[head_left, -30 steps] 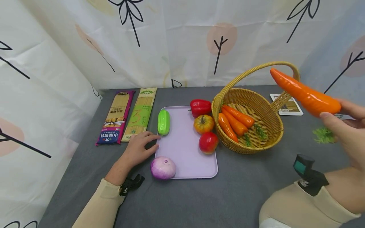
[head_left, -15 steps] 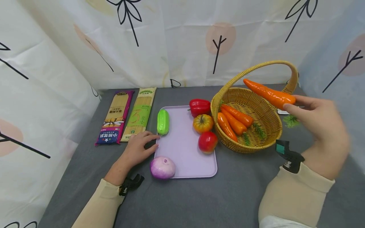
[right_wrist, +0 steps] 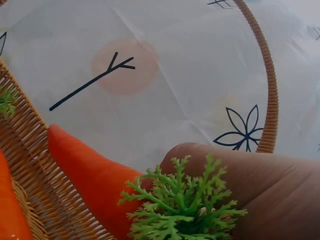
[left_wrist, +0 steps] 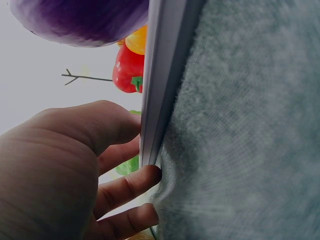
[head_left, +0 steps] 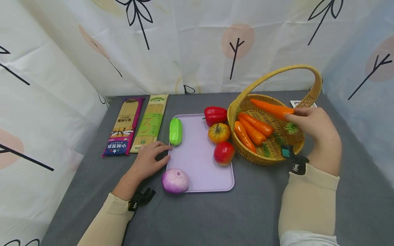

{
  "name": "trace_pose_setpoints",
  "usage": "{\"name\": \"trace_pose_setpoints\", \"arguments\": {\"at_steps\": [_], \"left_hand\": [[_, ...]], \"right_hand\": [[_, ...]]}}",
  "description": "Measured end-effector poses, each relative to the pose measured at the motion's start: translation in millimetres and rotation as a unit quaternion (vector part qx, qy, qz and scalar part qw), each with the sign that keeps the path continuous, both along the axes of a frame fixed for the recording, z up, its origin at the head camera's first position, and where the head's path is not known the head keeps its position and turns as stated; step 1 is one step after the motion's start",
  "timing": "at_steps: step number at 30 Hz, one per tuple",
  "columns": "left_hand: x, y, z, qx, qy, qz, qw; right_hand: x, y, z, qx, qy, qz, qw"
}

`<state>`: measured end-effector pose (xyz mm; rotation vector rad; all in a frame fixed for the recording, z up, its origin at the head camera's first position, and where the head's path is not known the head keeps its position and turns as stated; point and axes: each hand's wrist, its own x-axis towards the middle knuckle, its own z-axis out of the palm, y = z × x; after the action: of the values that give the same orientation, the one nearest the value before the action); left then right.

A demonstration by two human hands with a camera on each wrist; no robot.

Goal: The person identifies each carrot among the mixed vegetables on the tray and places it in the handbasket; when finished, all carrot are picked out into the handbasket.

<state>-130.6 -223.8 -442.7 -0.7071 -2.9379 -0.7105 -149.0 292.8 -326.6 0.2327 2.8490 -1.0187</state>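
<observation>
Carrot (head_left: pixel 271 108) has come down over the basket (head_left: pixel 295 145) now, right hand (head_left: pixel 314 124) pinching its leafy end; left hand (head_left: pixel 150 159) rests relaxed, fingers touching the tray (head_left: pixel 200 171) edge.

Left hand (head_left: pixel 149 158) lies palm down, fingers loosely spread and extended forward, fingertips (left_wrist: pixel 150 175) against a flat edge; the forearm in a beige sleeve runs back toward the lower left. Right hand (head_left: pixel 314 124) is raised, fingers and thumb curled in a pinch at the carrot's (head_left: pixel 271 108) leafy end; its sleeved forearm rises steeply from below.
</observation>
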Motion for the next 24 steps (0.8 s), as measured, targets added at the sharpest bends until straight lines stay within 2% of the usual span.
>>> {"name": "trace_pose_setpoints", "arguments": {"at_steps": [5, 10, 18, 24], "left_hand": [[0.4, -0.2, 0.1, 0.0, 0.001, 0.0, 1.0], [1.0, -0.3, 0.0, 0.0, 0.002, 0.0, 1.0], [1.9, 0.8, 0.8, 0.003, 0.001, -0.002, 1.0], [3.7, -0.8, 1.3, -0.001, 0.001, 0.003, 1.0]], "right_hand": [[-9.3, -5.7, -8.3, 0.003, -0.006, 0.006, 1.0], [-15.9, -10.1, -14.7, 0.0, -0.033, 0.004, 0.9995], [-25.7, -15.0, -25.7, 0.023, -0.052, 0.037, 0.9977], [-30.1, -16.5, -28.1, 0.033, -0.073, 0.051, 0.9955]]}}
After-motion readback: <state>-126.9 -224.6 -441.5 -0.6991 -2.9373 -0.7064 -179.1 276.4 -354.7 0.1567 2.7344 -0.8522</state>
